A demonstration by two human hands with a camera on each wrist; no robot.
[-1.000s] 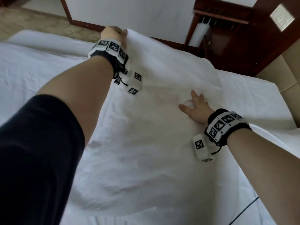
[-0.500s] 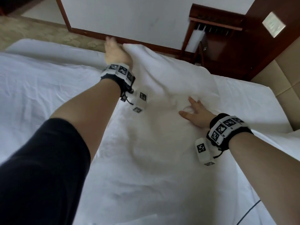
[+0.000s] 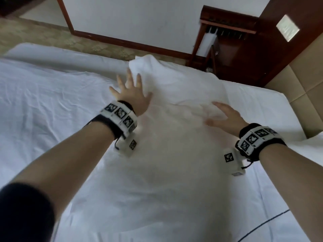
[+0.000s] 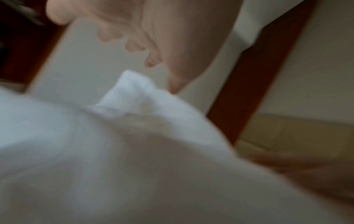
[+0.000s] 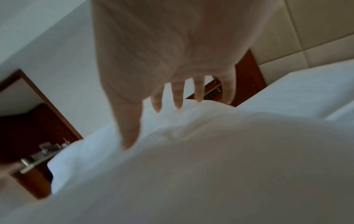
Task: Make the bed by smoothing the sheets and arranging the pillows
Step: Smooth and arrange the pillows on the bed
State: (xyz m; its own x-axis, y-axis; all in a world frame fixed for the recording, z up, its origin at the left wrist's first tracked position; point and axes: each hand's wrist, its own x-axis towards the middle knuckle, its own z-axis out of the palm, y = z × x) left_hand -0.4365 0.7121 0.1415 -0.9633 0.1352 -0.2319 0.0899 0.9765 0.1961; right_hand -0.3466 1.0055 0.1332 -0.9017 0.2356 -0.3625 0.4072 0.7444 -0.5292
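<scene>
A large white pillow (image 3: 166, 154) lies across the white bed sheet (image 3: 43, 105), its far corner (image 3: 139, 62) sticking up. My left hand (image 3: 131, 91) is spread open over the pillow's far left part, fingers straight, just short of that corner (image 4: 132, 84). In the left wrist view the left hand (image 4: 153, 45) hovers above the cloth and holds nothing. My right hand (image 3: 225, 116) lies flat with straight fingers on the pillow's right side. The right wrist view shows the right hand (image 5: 172, 94) with fingertips touching the pillow (image 5: 210, 166).
A padded beige headboard (image 3: 300, 81) stands at the right. A dark wooden nightstand (image 3: 236, 49) is beyond the bed's far corner, by a white wall and patterned carpet (image 3: 35, 35). A thin dark cable (image 3: 262, 226) lies on the sheet at lower right.
My left hand has let go of the pillow's far corner, opened and drawn back toward me. The right hand stays flat on the pillow and has shifted slightly.
</scene>
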